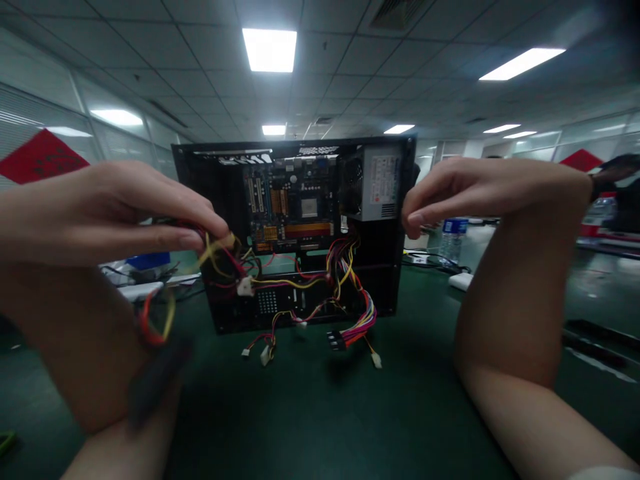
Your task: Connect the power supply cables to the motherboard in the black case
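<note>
An open black computer case (pixel 373 287) stands upright on the green table, its inside facing me. My left hand (pixel 135 207) pinches a bundle of yellow and red power cables (pixel 220 257) at the case's left side. A blurred dark connector dangles from that bundle below the hand. My right hand (pixel 450 190) is at the right edge of the case, fingers bent down beside it, its grip partly hidden. Inside sit a motherboard (pixel 295 207) and a silver power supply (pixel 383 183). A multicoloured cable with a black connector (pixel 337 340) hangs at the front, near several white plugs.
The green table (pixel 310 413) spreads in front of the case. A water bottle (pixel 453 240) and dark cables lie behind my right arm. Black strips (pixel 600 340) rest at the right. A blue object (pixel 147 261) is behind my left hand. Another person (pixel 620 180) is at the far right.
</note>
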Available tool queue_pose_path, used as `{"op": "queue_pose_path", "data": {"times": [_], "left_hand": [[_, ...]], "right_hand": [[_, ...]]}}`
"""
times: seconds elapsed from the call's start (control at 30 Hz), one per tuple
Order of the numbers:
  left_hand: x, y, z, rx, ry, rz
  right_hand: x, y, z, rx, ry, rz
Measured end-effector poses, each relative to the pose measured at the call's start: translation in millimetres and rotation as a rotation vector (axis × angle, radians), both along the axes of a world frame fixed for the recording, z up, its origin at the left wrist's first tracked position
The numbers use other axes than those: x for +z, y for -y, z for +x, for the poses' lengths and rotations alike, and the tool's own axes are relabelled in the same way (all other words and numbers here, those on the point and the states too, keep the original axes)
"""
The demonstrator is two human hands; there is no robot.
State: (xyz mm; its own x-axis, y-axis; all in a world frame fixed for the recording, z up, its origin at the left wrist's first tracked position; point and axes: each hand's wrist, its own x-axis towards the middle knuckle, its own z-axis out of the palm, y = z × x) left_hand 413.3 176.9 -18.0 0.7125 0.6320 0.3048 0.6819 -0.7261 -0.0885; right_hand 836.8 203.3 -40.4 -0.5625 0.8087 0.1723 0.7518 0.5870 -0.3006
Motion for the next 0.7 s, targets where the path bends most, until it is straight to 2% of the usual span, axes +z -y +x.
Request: {"op": "queue_pose_path", "data": {"times": [0.07,0.13,0.2,0.33,0.4,0.47,0.57,0.63,0.7], "left_hand": [[1.1,1,7,-0.092,-0.008,-0.043],[1.0,3,15,-0.134,-0.021,-0.096],[-0.7,5,24,-0.135,-0.011,-0.118],[-5.5,7,43,-0.192,0.001,-0.137],[-7.1,5,49,-0.213,-0.013,-0.158],[-8.1,1,53,-0.262,-0.019,-0.165],[-8.7,-8,55,-0.384,-0.005,-0.122],[-8.9,-10,56,-0.424,0.032,-0.096],[-9.1,-8,59,-0.435,0.069,-0.1]], "right_hand": [[-0.9,2,-7,-0.006,0.008,-0.012],[-1.6,5,-16,0.06,0.017,-0.024],[-2.3,7,-27,0.167,0.028,-0.017],[-7.4,10,-56,0.467,0.113,-0.037],[-14.0,20,-74,0.566,0.176,0.063],[-23.7,39,-93,0.539,0.215,0.294],[-42.3,76,-111,0.348,0.171,0.644],[-55.1,96,-114,0.304,0.125,0.736],[-66.0,105,-112,0.288,0.119,0.744]]}}
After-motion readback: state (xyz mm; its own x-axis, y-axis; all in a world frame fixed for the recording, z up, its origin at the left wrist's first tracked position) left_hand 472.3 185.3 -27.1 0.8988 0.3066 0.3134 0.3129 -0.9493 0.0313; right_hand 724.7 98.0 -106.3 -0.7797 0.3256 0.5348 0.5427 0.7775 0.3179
